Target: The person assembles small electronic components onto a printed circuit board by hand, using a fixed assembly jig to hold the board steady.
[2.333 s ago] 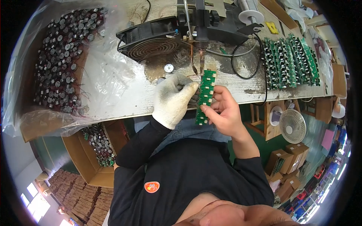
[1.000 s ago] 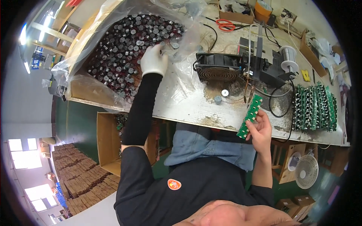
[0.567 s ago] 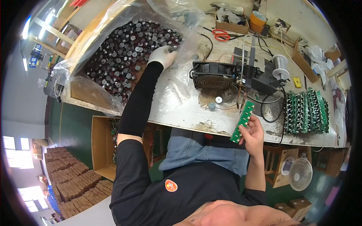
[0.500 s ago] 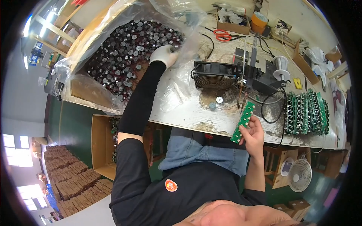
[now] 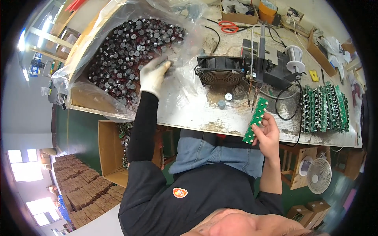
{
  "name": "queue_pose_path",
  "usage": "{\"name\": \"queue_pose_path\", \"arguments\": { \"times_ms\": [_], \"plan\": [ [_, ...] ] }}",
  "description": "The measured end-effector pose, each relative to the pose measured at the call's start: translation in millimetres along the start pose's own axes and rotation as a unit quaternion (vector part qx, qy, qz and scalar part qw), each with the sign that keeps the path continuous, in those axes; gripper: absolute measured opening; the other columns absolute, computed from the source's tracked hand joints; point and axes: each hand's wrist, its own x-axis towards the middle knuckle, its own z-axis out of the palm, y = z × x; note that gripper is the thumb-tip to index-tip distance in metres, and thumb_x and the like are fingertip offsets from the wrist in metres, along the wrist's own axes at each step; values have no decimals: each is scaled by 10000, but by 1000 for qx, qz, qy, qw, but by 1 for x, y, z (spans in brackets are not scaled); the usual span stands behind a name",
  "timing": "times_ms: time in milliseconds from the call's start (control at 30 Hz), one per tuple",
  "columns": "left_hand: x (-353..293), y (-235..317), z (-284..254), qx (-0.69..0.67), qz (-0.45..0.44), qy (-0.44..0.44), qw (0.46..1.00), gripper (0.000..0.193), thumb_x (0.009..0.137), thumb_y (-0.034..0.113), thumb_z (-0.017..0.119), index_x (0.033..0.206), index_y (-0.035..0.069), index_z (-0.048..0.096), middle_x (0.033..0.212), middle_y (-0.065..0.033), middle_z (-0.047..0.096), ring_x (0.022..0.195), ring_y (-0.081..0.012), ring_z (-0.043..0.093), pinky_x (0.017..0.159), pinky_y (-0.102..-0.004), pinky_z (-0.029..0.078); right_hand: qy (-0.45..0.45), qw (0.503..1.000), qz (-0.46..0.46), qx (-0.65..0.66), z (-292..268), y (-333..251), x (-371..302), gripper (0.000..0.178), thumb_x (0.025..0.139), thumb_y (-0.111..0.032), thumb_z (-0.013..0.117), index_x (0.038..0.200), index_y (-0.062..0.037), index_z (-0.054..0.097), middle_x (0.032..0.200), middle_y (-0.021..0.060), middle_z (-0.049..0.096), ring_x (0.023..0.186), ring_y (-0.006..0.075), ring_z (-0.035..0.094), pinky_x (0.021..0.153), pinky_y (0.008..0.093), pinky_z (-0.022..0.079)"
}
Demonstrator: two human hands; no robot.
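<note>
The green circuit board is pinched between thumb and fingers of the bare right hand near the front of the bench, its far end just beside the soldering tip; the gloved left hand, half-curled, is by the round metal parts, its hold too blurred to tell. A drifting right hand could knock the board against the tip, and tangled wires could drag extra parts along. Since half a second ago, the left hand has drawn back toward the person.
</note>
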Motion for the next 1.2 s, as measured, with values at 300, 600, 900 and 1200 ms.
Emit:
{"name": "queue_pose_path", "arguments": {
  "times_ms": [300, 600, 900, 1200],
  "plan": [
    [-79, -26, -9, -74, -53, -12, 996, 273, 900, 130, 630, 1125, -15, 583, 985, -122, 666, 819, -207, 676, 670, -259, 507, -5, 1000, 12, -3, 0, 2, 3, 415, 876, 21, 599, 1235, 59, 395, 1048, 131, 601, 591, 66, 558, 417, 183, 432],
    [-89, -29, 2, -79, -32, -4, 996, 347, 897, 126, 626, 1173, -76, 567, 944, -135, 671, 768, -176, 656, 669, -269, 537, 2, 1000, 13, -6, 0, 2, 1, 408, 873, 29, 598, 1230, 61, 404, 1034, 125, 606, 578, 59, 553, 414, 180, 424],
    [-113, -18, 26, 35, 2, -63, 997, 330, 915, 152, 612, 1153, -75, 597, 926, -131, 666, 786, -171, 649, 691, -279, 534, 10, 1000, 19, -7, 2, 3, 2, 432, 865, 38, 598, 1242, 70, 389, 1065, 143, 595, 573, 65, 548, 426, 189, 427],
    [-107, -15, 31, 38, -32, -103, 993, 249, 919, 172, 607, 1004, -62, 615, 821, -98, 663, 642, -118, 607, 580, -242, 485, 6, 1000, 19, -7, 1, 1, 1, 458, 865, 36, 600, 1268, 56, 383, 1067, 147, 595, 583, 67, 559, 429, 186, 427]
  ]
}}
